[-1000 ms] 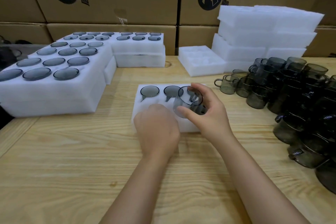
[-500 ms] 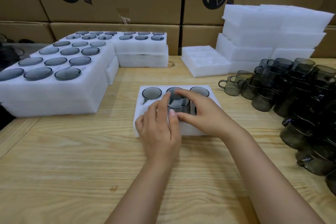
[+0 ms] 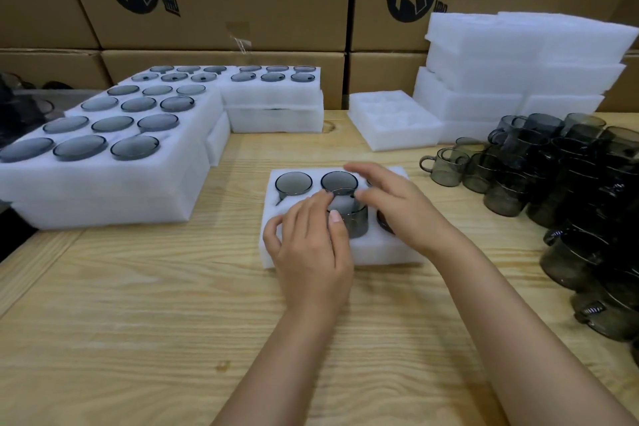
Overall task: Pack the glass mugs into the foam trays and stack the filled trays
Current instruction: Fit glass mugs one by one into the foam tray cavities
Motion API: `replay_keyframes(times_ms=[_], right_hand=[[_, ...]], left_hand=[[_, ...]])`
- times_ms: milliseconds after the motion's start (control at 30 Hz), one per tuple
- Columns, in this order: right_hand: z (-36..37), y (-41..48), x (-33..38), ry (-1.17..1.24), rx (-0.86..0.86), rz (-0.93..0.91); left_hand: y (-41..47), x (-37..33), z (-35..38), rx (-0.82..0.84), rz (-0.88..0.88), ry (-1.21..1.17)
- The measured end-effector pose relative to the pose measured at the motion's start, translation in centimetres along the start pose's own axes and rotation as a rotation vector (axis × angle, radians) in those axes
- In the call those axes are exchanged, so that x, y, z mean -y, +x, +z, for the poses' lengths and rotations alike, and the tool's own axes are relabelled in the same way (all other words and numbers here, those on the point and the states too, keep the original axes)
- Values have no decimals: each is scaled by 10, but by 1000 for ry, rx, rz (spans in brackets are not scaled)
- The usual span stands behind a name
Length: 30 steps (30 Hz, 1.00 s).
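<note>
Head view shows me the foam tray (image 3: 380,251) just past the middle of the wooden table (image 3: 138,321), with the glass mug (image 3: 354,219) standing in the front-row middle pocket, its wall well proud of the foam, so I judge it only part seated. Two seated mugs (image 3: 293,183) sit flush in the far row, at 11 and 12 o'clock from it. My left hand (image 3: 311,245) lies against the mug from 8 o'clock, thumb on its near wall and forefinger by the rim; I cannot tell whether it pinches or merely steadies. My right hand (image 3: 397,204) hovers at 3 o'clock with its fingers spread straight, gripping nothing, the thumb close to the rim. To finish this well, I would check where the handle points, which I cannot see here, turn it to the pocket's slot, then press evenly on the rim with flat fingers instead of pushing one edge, since a tilted mug may jam or tear the foam. The loose mugs (image 3: 553,176) wait at 3 o'clock, the filled trays (image 3: 103,183) at 9 o'clock, and the empty trays (image 3: 518,79) at 1 o'clock.
</note>
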State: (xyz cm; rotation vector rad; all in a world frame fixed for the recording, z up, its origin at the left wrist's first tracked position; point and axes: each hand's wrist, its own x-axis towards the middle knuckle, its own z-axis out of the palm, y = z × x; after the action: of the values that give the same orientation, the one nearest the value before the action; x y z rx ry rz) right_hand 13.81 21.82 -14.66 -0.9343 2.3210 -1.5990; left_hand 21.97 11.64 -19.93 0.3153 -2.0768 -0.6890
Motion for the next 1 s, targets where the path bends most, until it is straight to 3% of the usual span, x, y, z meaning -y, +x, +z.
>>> replay_keyframes(times_ms=[67,133,267,400,467,667,733,867,1000], right_hand=[[7,12,10,-108,-177,-17],[18,28,22,-366,-195,-71],[39,50,21,-828,129,25],[49,44,-6,-1132,297,104],[50,44,-9,-1199,285,101],[51,43,-7,-1181,281,106],[54,38,-6,-1118,204,85],[55,14,-3,-703,-295,-107],[41,-3,-12,-664,-664,-413]], left_hand=[[1,-2,0,6,-65,-102],[1,-4,-1,-18,-68,-167],[8,-4,-6,-77,46,-362],[13,1,-5,116,136,-230],[11,0,-2,184,147,-100],[8,2,1,121,171,-46],[8,2,1,104,203,-19],[4,3,2,80,337,13],[3,3,3,68,320,-16]])
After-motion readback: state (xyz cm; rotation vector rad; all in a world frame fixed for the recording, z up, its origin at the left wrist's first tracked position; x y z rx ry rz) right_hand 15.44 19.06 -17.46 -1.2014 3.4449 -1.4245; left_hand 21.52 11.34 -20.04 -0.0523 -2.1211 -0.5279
